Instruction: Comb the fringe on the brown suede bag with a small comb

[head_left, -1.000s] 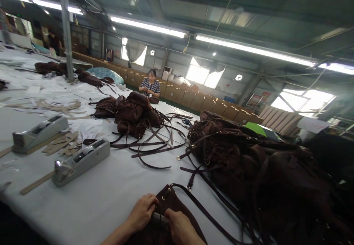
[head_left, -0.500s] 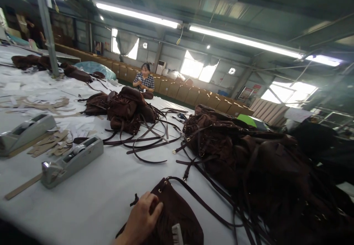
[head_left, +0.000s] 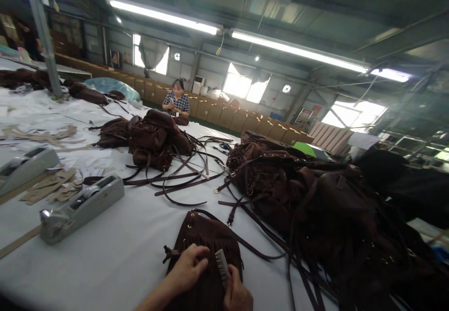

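Note:
A dark brown fringed bag [head_left: 196,236] lies on the white table in front of me, with eyelets along its top edge and a strap running off to the right. On its left part rests my left hand [head_left: 191,266], its fingers curled against the fringe; how much they pinch is partly hidden. A pale grey comb [head_left: 221,265] is held in my right hand [head_left: 238,292] above the fringe, teeth facing left. Beside my left hand sticks out a knotted brown tassel [head_left: 170,253].
A big heap of brown bags [head_left: 298,198] fills the right side, straps trailing. Another pile [head_left: 150,135] lies farther back. Two grey tape dispensers [head_left: 84,208] and brown paper strips [head_left: 52,184] are at left. A person [head_left: 177,100] sits across the table, before cardboard boxes [head_left: 224,114].
My right hand has come into view with the comb, which has moved up over the bag. The bag lies flatter and more upright in view. The whole view has shifted slightly.

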### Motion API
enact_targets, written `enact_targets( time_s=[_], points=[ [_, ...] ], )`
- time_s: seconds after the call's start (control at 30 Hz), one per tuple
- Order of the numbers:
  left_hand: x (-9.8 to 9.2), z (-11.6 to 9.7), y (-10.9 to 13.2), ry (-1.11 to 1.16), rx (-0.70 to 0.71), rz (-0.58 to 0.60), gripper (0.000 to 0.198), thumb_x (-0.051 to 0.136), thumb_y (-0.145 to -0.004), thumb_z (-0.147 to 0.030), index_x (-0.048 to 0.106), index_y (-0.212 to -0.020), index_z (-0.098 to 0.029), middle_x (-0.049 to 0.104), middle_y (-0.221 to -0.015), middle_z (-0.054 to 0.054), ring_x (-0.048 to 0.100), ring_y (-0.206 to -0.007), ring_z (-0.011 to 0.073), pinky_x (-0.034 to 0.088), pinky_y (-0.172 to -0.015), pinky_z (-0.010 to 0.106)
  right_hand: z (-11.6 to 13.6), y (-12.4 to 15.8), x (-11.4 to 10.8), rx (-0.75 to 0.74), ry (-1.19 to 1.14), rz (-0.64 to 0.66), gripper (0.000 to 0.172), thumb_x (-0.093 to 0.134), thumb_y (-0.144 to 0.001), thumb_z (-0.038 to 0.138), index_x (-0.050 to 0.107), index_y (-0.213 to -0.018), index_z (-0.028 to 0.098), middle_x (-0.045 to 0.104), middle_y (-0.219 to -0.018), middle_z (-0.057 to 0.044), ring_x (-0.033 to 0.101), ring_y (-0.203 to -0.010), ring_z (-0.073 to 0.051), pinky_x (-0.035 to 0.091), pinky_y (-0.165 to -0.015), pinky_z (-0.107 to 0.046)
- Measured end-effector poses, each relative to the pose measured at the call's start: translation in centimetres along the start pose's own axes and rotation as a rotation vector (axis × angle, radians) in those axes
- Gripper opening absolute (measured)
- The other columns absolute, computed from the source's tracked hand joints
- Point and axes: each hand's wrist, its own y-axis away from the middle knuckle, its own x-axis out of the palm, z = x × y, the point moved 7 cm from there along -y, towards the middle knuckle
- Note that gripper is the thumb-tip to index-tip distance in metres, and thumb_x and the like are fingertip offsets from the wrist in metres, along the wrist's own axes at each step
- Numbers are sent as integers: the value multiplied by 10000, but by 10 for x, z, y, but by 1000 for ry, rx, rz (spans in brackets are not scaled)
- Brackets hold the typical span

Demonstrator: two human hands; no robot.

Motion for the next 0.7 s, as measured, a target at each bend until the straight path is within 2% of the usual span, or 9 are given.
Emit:
enact_targets(
  time_s=[0.07, 0.13, 0.17, 0.27, 0.33, 0.4, 0.53, 0.7],
  points=[
    [-25, -1, -19, 90, 110, -40, 405, 373, -919, -289, 620, -1225, -193, 664, -1126, 83, 618, -986, 197, 490, -901, 314, 6, -17, -6, -79, -33, 0, 480, 217, -1016, 495, 614, -1053, 230, 749, -814, -54, 724, -665, -243, 507, -563, -296],
    [-41, 2, -32, 12, 221, -54, 382, 370, -939, -283, 641, -1202, -225, 677, -1155, 54, 607, -1041, 183, 462, -959, 306, 27, -26, -11, -219, -95, 67, 354, 295, -1014, 434, 598, -1032, 253, 721, -829, -18, 705, -716, -204, 491, -622, -267],
    [-43, 6, -36, -48, 259, -35, 358, 398, -933, -274, 668, -1166, -248, 685, -1156, 39, 595, -1078, 187, 434, -1004, 322, 41, -27, -12, -302, -110, 119, 301, 315, -1013, 376, 591, -1006, 257, 700, -843, -8, 689, -749, -185, 478, -657, -254],
    [-36, 27, -42, -142, 271, 38, 297, 505, -873, -229, 728, -1058, -294, 681, -1195, 12, 547, -1183, 229, 344, -1100, 420, 82, -28, -2, -436, -45, 274, 264, 314, -984, 210, 566, -908, 238, 643, -831, -7, 641, -759, -168, 434, -668, -244],
    [-28, 42, -44, -175, 269, 64, 316, 536, -848, -195, 725, -1076, -306, 636, -1293, 7, 486, -1270, 248, 287, -1137, 464, 100, -30, 14, -430, 18, 325, 251, 332, -963, 150, 561, -898, 229, 639, -836, -13, 629, -735, -171, 405, -642, -249],
    [-25, 54, -46, -191, 275, 80, 349, 528, -858, -171, 708, -1123, -310, 601, -1350, 5, 457, -1309, 235, 265, -1153, 456, 111, -32, 33, -427, 48, 345, 234, 367, -945, 117, 570, -909, 226, 651, -846, -21, 635, -735, -185, 377, -623, -260],
    [-30, 64, -50, -202, 307, 98, 331, 555, -884, -210, 690, -1157, -338, 588, -1368, -6, 462, -1307, 214, 281, -1144, 429, 117, -28, 65, -426, 97, 394, 234, 417, -898, 54, 581, -900, 221, 686, -852, -36, 667, -797, -227, 345, -627, -275],
    [-39, 61, -56, -226, 346, 92, 248, 655, -851, -278, 722, -1077, -358, 619, -1325, -23, 480, -1264, 237, 296, -1096, 442, 103, -12, 73, -408, 82, 481, 194, 456, -894, 80, 572, -900, 235, 712, -771, 4, 697, -725, -199, 339, -580, -251]
  ],
)
